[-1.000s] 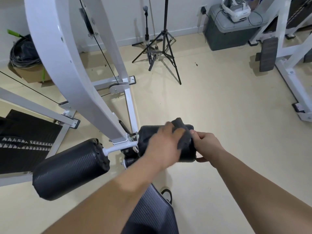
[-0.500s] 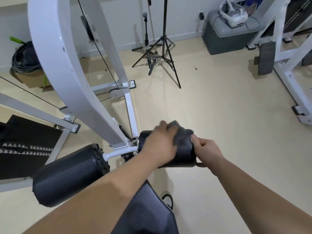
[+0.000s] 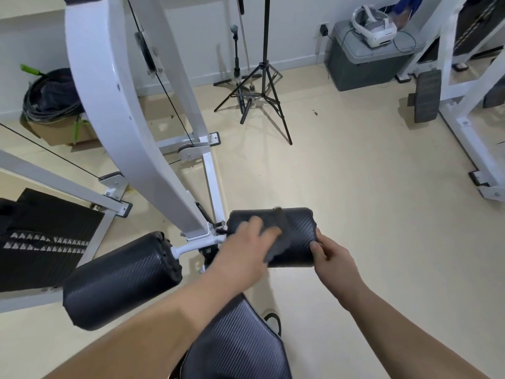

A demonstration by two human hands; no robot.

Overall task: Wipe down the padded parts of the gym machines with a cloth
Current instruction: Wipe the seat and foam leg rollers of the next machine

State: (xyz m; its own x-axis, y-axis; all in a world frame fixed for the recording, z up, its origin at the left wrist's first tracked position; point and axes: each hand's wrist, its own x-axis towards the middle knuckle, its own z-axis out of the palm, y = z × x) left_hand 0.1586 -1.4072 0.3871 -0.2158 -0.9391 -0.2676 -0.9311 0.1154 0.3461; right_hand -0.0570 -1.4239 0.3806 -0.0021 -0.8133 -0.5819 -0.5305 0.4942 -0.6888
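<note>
– Left hand [image 3: 246, 248]: state and position?
– Palm down on the cloth [image 3: 277, 231], fingers laid out over it and pressing it against the right roller pad [image 3: 299, 236]. The fingers are motion-blurred; no curl round the cloth can be made out.
– Right hand [image 3: 332, 259]?
– Gripping the outer end of the same pad, thumb on the end face, fingers wrapped underneath.
– Location of the cloth on the pad?
– Dark cloth, draped over the top of the pad near its middle, running down under the left palm. It lies between the two hands.
– Pad mounting?
– It sits on a white crossbar at the foot of the curved white frame [image 3: 109, 91]. A matching left roller pad [image 3: 120, 280] is on the opposite end of the bar, untouched. The black seat pad [image 3: 237, 343] lies nearest the camera, between the forearms.
– Surroundings?
– Beige floor [image 3: 355, 187]. A black tripod [image 3: 262, 99] stands near the far wall. A grey box [image 3: 366, 64] to its right carries a white headset [image 3: 373, 28].
</note>
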